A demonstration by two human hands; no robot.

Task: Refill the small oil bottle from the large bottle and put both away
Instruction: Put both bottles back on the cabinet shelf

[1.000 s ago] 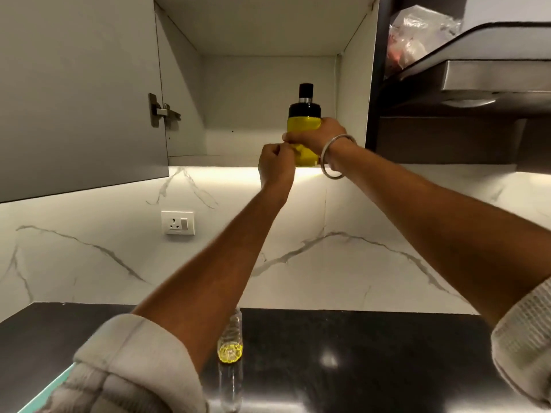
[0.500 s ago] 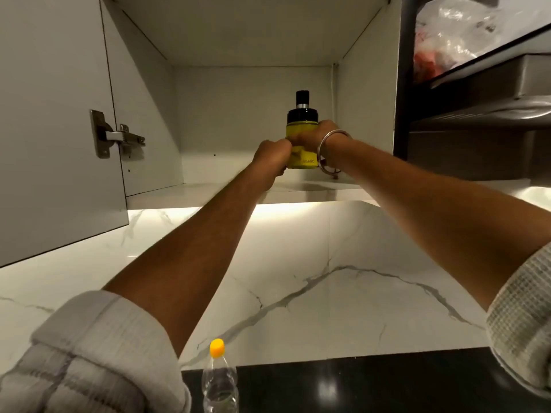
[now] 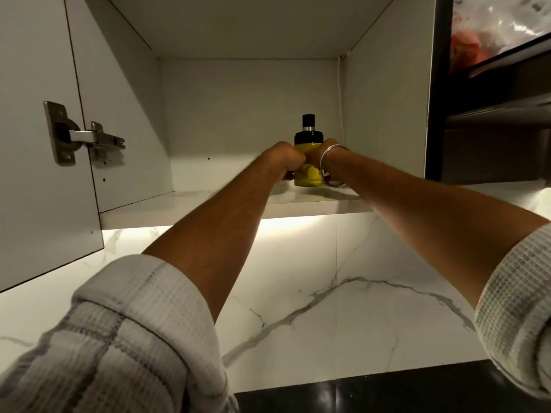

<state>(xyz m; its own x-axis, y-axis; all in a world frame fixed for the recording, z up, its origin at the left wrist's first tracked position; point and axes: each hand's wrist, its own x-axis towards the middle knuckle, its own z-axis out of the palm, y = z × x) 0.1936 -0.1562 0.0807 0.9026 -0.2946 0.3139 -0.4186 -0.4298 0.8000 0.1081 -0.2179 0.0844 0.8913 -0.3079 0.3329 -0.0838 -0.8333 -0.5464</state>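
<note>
Now both hands wrap the small oil bottle at its yellow waist, left hand and right hand curled tight, standing it near the cabinet shelf's front edge, toward the right wall (full, probably hefty and oil-slick; grip low, not the black cap).

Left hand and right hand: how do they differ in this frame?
The right hand wears a metal bangle at its wrist; the left hand has a bare wrist. The left hand grips the yellow bottle from its left side, the right hand from its right. Both curl round the bottle on the cabinet shelf.
</note>
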